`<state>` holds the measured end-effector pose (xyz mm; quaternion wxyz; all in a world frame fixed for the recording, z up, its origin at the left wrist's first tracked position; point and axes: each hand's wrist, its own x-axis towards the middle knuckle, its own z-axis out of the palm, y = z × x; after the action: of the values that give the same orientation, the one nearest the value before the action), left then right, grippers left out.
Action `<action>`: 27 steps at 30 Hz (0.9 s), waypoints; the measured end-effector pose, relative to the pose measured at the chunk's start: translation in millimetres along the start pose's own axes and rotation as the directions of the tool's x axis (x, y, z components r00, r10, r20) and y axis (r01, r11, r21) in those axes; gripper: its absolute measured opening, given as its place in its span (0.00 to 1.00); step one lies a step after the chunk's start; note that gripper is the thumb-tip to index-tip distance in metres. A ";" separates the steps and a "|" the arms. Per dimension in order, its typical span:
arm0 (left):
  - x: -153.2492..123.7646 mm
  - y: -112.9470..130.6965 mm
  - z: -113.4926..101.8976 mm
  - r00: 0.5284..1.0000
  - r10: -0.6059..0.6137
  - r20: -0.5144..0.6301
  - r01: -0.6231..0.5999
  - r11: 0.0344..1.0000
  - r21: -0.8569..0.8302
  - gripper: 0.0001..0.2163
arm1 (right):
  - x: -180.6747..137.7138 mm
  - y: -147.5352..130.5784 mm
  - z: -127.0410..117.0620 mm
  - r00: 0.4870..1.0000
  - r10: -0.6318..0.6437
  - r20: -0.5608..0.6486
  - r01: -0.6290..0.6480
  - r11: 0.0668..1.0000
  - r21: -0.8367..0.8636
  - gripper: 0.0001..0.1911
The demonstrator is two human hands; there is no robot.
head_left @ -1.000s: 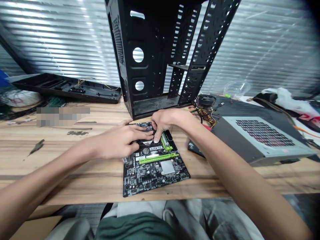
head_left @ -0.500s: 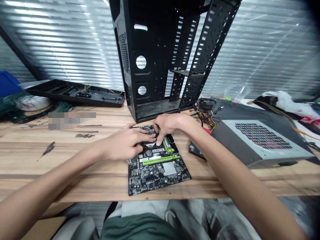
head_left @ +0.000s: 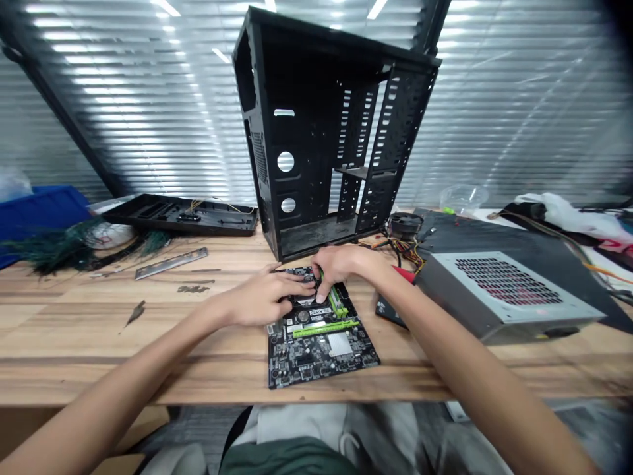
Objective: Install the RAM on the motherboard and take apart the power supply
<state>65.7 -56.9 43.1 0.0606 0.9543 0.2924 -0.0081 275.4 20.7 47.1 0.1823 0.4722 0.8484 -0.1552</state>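
Note:
A black motherboard [head_left: 316,371] lies flat on the wooden table close to its front edge, with a long green slot [head_left: 324,328], green memory slots [head_left: 337,301] and a silver heatsink [head_left: 340,344]. My left hand [head_left: 264,295] rests on its left upper part, fingers stretched out over the processor socket area. My right hand [head_left: 333,267] reaches over the board's far end beside the memory slots, thumb pointing down and fingers curled. The fingertips of both hands almost meet there. Whatever lies under them is hidden.
Behind the board stands a black computer case [head_left: 306,132]. To the right is a grey power supply [head_left: 514,290], near a fan [head_left: 405,224] and coloured cables. A black side panel [head_left: 182,214], a metal strip [head_left: 171,262] and a blue bin [head_left: 47,214] are on the left.
The view has tilted up, so the case's top and the metal strip now show. Both hands keep nearly the same place on the motherboard.

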 end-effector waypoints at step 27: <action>-0.7 -41.7 25.5 0.736 -0.014 -0.677 -0.035 0.998 -0.059 0.13 | -54.7 56.2 2.8 0.576 0.099 -0.811 0.131 0.969 0.211 0.13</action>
<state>42.3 -26.1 13.3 -0.0172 0.8910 0.2892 0.3494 350.8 7.2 64.3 -0.2906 0.5016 0.8144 -0.0268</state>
